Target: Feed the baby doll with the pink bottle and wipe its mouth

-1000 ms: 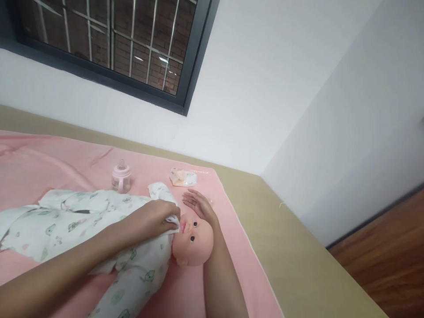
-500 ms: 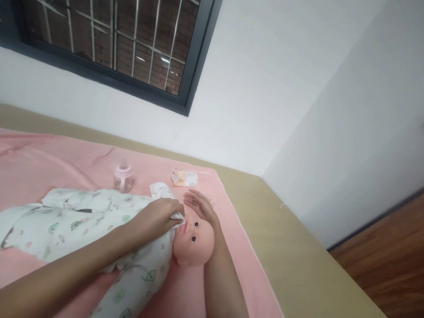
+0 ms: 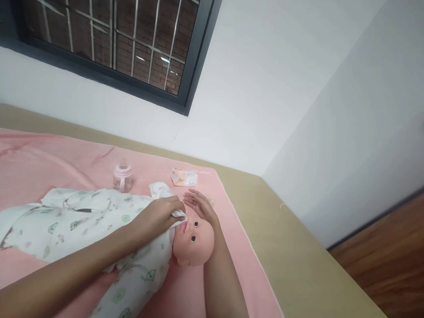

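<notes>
A baby doll (image 3: pixel 198 245) lies on its back, its head toward the right, dressed in a white patterned sleepsuit (image 3: pixel 89 216). My left hand (image 3: pixel 164 212) reaches across its chest, fingers closed on a small white wipe (image 3: pixel 179 214) held against the cheek beside the mouth. Part of the wipe is hidden inside my fingers. Behind the doll's head curves my right arm, and my right hand (image 3: pixel 200 205) rests open along the far side of the head, fingers stretched out and nothing in them.
Beyond the doll, a pink baby bottle (image 3: pixel 123 179) stands upright on the pink blanket (image 3: pixel 76 163). A small clear-and-white packet (image 3: pixel 184 177) lies past my right hand. Around the blanket runs a wooden surface (image 3: pixel 285 247), bordered by white walls (image 3: pixel 281 88) and a barred window (image 3: pixel 132 44).
My left hand has shifted very slightly right with the wipe, along the doll's cheek. My right hand and the doll look unmoved.
</notes>
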### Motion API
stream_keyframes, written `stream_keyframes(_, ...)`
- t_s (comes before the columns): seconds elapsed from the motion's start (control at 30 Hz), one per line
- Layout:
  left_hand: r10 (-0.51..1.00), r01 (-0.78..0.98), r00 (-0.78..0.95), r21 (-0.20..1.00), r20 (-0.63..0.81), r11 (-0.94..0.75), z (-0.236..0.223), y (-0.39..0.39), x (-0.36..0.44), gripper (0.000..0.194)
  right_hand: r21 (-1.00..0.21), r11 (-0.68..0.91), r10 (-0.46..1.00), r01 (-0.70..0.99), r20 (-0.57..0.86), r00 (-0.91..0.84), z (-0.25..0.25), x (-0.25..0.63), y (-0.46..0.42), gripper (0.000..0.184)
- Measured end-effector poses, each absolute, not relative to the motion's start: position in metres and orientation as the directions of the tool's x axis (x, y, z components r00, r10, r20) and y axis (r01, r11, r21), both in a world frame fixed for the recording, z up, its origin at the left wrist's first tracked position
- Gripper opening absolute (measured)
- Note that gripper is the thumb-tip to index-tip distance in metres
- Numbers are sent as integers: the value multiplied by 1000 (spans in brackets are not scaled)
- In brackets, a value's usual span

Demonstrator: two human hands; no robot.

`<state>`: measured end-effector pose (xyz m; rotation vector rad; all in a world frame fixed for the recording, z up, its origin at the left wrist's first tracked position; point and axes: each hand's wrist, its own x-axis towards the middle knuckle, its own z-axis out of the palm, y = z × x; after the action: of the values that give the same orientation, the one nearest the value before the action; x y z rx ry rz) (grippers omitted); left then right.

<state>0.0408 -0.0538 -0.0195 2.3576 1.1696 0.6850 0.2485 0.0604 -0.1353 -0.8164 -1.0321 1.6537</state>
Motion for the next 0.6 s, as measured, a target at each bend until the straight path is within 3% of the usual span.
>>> stream_keyframes(0.23, 807, 531, 548, 656, 218, -537, -14, -55, 38, 13, -915, -151, 957, -374, -42, -286, -135, 247, 60, 44)
stream_keyframes(0.6, 791, 509, 561, 651, 246, -563, -26, -54, 41, 14, -912, -155, 956, -379, -43, -289, -133, 246, 59, 44)
